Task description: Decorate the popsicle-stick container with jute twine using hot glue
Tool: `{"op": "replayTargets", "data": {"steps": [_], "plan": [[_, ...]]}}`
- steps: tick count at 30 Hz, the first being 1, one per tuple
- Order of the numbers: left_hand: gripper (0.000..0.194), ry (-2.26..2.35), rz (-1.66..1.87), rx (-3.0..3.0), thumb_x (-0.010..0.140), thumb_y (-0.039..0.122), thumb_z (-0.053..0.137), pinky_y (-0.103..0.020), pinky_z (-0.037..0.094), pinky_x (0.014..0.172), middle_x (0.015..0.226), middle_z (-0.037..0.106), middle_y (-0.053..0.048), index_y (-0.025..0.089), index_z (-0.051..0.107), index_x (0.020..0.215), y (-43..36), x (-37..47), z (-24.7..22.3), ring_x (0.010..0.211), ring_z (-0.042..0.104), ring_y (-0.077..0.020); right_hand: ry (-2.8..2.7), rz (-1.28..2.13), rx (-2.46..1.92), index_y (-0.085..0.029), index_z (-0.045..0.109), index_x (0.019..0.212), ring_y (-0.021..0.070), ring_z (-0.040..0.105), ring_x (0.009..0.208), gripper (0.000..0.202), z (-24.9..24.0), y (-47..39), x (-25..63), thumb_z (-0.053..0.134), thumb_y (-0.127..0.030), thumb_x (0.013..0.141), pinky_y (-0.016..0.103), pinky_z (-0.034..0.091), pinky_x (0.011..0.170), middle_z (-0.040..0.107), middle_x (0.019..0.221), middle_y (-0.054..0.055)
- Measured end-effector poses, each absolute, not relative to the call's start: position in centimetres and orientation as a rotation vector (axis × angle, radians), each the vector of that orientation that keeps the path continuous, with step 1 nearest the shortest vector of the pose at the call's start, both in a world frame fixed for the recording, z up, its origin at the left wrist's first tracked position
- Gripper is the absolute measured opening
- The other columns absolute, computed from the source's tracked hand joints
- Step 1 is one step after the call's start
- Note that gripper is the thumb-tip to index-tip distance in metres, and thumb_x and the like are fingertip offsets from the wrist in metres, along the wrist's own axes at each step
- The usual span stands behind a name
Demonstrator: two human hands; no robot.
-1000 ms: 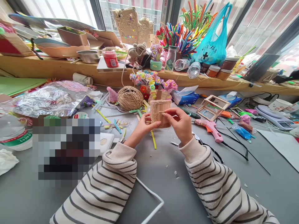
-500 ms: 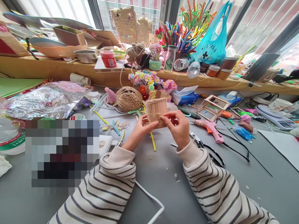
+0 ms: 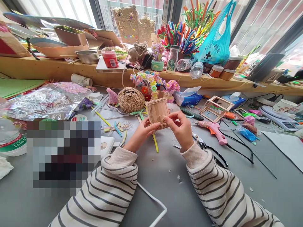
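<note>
Above the middle of the table, a small wooden box (image 3: 159,111) with twine along its edges is tilted in front of me. My left hand (image 3: 141,135) grips its lower left side between thumb and fingers. At the lower right of the box my right hand (image 3: 181,130) is closed in a pinch on a thin strand of twine (image 3: 162,116), which loops across the wooden face. The fingertips behind the box are partly hidden. Beyond it lies a ball of twine (image 3: 131,99), with crocheted-looking flowers (image 3: 151,78) beside it.
To the right are a pink glue gun (image 3: 216,130) with its black cord, black-handled scissors (image 3: 219,157) and a small wooden frame (image 3: 208,111). A white cable (image 3: 153,198) crosses the front. Crumpled clear wrapping (image 3: 42,102) lies left. Jars and pipe cleaners (image 3: 182,39) stand on the back ledge.
The box has shifted and tilted slightly to the left. My right thumb and fingers have moved a little at its lower right; both hands keep their hold.
</note>
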State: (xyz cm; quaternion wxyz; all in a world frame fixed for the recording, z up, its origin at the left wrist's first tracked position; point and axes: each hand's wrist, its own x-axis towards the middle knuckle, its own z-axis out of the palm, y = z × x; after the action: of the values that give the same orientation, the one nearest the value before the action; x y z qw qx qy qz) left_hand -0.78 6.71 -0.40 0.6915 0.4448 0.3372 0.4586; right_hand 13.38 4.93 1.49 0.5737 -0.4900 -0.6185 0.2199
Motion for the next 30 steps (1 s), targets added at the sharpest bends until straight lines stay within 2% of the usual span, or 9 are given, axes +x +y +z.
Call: {"op": "replayTargets", "data": {"steps": [7,13,16,22,26,30], "plan": [[0.037,0.738,0.972,0.988,0.075,0.042,0.054,-0.031,0.043,0.088,0.117,0.055,-0.007,0.020,0.057,0.105,7.0,-0.9,-0.5,0.114,0.046,-0.0227,-1.478,0.592,-1.145,-0.018,0.054,0.068,0.0095,0.048,0.060,0.018,1.8,5.2,13.8,0.059,-0.035,0.071,0.022,0.042,0.053,0.054,0.070,0.000],[0.028,0.775,1.016,0.959,0.073,0.038,0.058,-0.029,0.043,0.087,0.107,0.059,-0.006,0.018,0.059,0.093,6.9,-1.0,-0.4,0.108,0.050,-0.0209,-1.608,0.715,-1.110,-0.017,0.055,0.069,0.0096,0.050,0.060,0.020,2.8,5.2,14.7,0.060,-0.037,0.070,0.021,0.042,0.051,0.056,0.069,0.000],[0.030,0.796,1.087,0.939,0.071,0.036,0.060,-0.029,0.043,0.085,0.106,0.058,-0.005,0.018,0.056,0.095,6.9,-1.0,-0.1,0.105,0.052,-0.0193,-1.734,0.736,-1.096,-0.017,0.057,0.069,0.0084,0.048,0.055,0.021,3.7,5.0,15.3,0.061,-0.038,0.070,0.020,0.039,0.047,0.058,0.067,-0.001],[0.036,0.794,1.275,0.943,0.068,0.036,0.061,-0.030,0.043,0.084,0.105,0.058,-0.005,0.019,0.050,0.098,6.8,-0.9,0.6,0.100,0.054,-0.0185,-2.013,0.520,-1.064,-0.019,0.058,0.067,0.0058,0.044,0.047,0.012,5.9,3.7,15.7,0.061,-0.029,0.072,0.019,0.037,0.045,0.059,0.062,-0.003],[0.039,0.775,1.224,0.993,0.068,0.034,0.062,-0.032,0.044,0.083,0.108,0.057,-0.005,0.021,0.048,0.103,6.5,-0.6,0.2,0.100,0.054,-0.0201,-2.013,0.344,-1.079,-0.019,0.058,0.068,0.0076,0.049,0.050,0.009,6.0,3.5,15.3,0.061,-0.026,0.073,0.021,0.041,0.049,0.061,0.065,-0.001],[0.039,0.742,1.141,0.972,0.070,0.033,0.061,-0.034,0.043,0.084,0.107,0.057,-0.005,0.021,0.048,0.105,6.3,-0.4,-0.4,0.100,0.054,-0.0208,-1.948,0.314,-1.084,-0.018,0.058,0.070,0.0096,0.053,0.055,0.007,5.5,3.8,15.0,0.060,-0.024,0.074,0.022,0.044,0.052,0.062,0.068,0.000]]}}
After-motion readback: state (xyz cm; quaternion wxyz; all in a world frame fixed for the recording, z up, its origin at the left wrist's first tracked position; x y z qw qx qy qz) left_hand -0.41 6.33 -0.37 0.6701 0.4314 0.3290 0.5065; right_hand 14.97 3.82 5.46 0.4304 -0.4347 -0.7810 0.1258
